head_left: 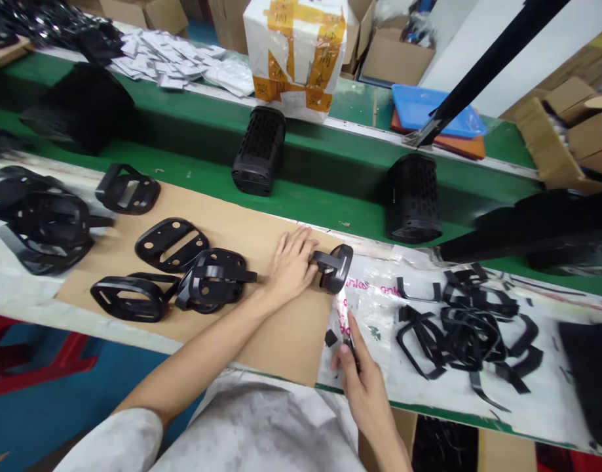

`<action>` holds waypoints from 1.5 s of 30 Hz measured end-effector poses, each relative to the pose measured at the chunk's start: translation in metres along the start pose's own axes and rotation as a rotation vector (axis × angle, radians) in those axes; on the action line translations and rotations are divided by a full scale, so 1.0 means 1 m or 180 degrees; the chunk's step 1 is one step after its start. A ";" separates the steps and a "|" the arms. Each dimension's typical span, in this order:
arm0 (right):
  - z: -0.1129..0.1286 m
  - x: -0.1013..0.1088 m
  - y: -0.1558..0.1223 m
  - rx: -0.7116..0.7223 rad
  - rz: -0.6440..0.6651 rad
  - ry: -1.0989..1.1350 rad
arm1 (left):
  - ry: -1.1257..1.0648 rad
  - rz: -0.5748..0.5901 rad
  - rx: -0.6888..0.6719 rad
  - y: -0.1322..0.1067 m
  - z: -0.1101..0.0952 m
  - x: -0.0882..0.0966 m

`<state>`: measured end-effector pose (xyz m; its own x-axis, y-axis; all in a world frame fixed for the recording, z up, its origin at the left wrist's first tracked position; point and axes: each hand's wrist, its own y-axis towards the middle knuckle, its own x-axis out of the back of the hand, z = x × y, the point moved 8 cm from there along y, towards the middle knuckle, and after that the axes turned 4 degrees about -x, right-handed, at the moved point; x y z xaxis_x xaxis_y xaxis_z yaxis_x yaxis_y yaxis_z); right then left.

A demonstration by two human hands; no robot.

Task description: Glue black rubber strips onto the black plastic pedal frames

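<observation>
My left hand (295,263) rests on the brown cardboard sheet (291,347), its thumb and fingers closed on the strap-like arm of a black plastic bracket (336,270). The bracket stands at the sheet's right edge. Lower down, my right hand (363,383) grips a slim knife (350,347) by its dark handle, pointing up toward the bracket but apart from it. A small black scrap (331,338) lies beside the knife. Left of my left hand are more black brackets (215,278), one of them a flat oval plate (171,244) with holes.
Cut black strips (470,331) are heaped on the right of the bench. Black perforated housings (259,151) stand on the green conveyor (320,203). A taped white box (295,56) and a blue tray (435,110) sit behind. A black post (497,62) slants at upper right.
</observation>
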<state>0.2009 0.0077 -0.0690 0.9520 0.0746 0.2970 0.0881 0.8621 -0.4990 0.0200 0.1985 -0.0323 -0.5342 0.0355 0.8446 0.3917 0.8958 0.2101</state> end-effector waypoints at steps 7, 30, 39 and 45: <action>0.016 0.003 0.010 0.0061 0.0001 -0.0111 | -0.0018 0.0113 0.0000 -0.002 -0.001 -0.003; 0.009 -0.004 0.000 0.0113 -0.0381 0.0418 | -0.0085 0.0055 -0.0005 -0.002 -0.002 -0.003; 0.012 -0.012 0.005 0.0117 -0.0149 0.0161 | -0.0097 0.0041 -0.0033 -0.002 -0.002 -0.003; 0.030 0.015 0.015 0.0301 -0.0421 -0.0158 | -0.0350 -0.0149 -0.0094 -0.003 0.002 0.000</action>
<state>0.2079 0.0364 -0.0475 0.9181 -0.0199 0.3959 0.1813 0.9092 -0.3748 0.0169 0.1967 -0.0337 -0.6308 0.0436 0.7747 0.3853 0.8842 0.2640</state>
